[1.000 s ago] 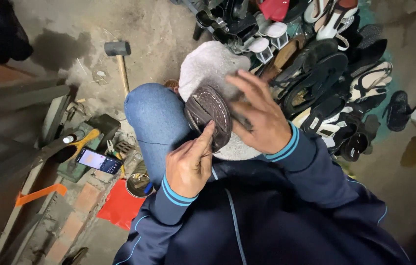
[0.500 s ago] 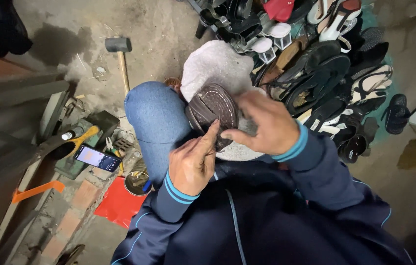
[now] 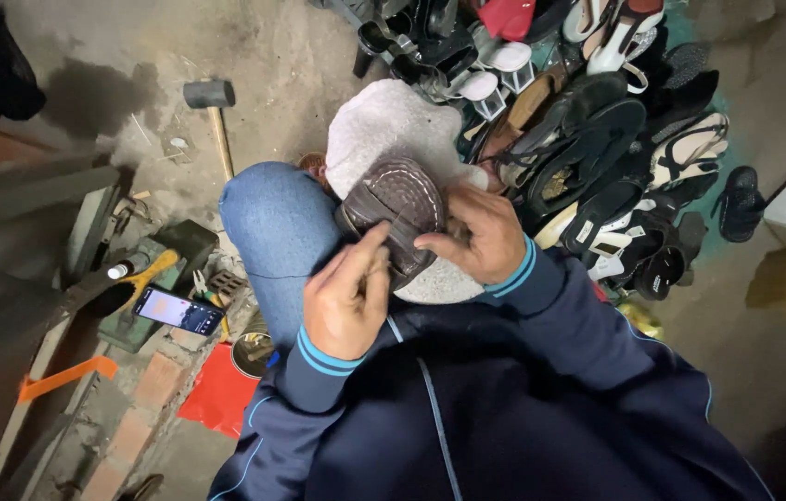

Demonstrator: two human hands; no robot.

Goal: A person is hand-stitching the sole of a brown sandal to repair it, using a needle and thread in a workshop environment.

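Observation:
A dark brown shoe point(image 3: 397, 209) with pale stitching round its sole lies sole-up on a grey cloth point(image 3: 383, 130) over my lap. My right hand point(image 3: 476, 237) grips the shoe's right side, fingers curled over its edge. My left hand point(image 3: 348, 297) pinches at the shoe's near edge with thumb and forefinger; whether it holds a small tool or thread I cannot tell. My knee in blue jeans point(image 3: 268, 227) is just left of the shoe. Both sleeves are dark blue with light blue cuffs.
A heap of sandals and shoes point(image 3: 597, 139) fills the upper right. A hammer point(image 3: 212, 107) lies on the concrete floor at upper left. A lit phone point(image 3: 178, 309), a yellow-handled tool point(image 3: 147, 272), a small tin point(image 3: 254, 351) and a red sheet point(image 3: 221, 390) sit at left.
My right hand has slid down from over the shoe's sole to its right edge, uncovering the stitched sole. The left hand stays pinched at the near edge.

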